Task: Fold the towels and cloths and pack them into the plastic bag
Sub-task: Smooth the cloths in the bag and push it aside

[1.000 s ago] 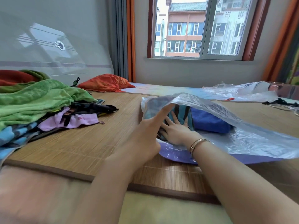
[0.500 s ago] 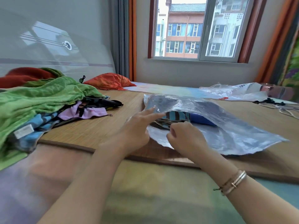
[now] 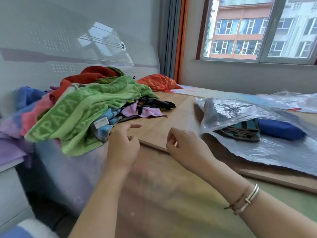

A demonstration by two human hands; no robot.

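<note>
A clear plastic bag (image 3: 257,152) lies on the bamboo mat (image 3: 171,121) at the right. Inside it sit a folded striped cloth (image 3: 240,130) and a folded blue cloth (image 3: 281,129). To the left is a pile of unfolded towels, topped by a green towel (image 3: 82,114), with a lilac cloth (image 3: 137,111) and a red one (image 3: 89,76) among them. My left hand (image 3: 122,143) hovers beside the pile's near edge, fingers loosely curled, holding nothing. My right hand (image 3: 185,145) hangs just left of the bag's mouth, loosely curled and empty.
An orange cushion (image 3: 157,82) lies at the far end of the mat by the curtain. A second clear plastic bag (image 3: 288,100) rests at the far right. The headboard rises behind the pile. The mat's near edge runs under my hands.
Both hands have left the bag and drawn back toward me and to the left. The view has swung left toward the towel pile. The bag's top flap has settled over the cloths.
</note>
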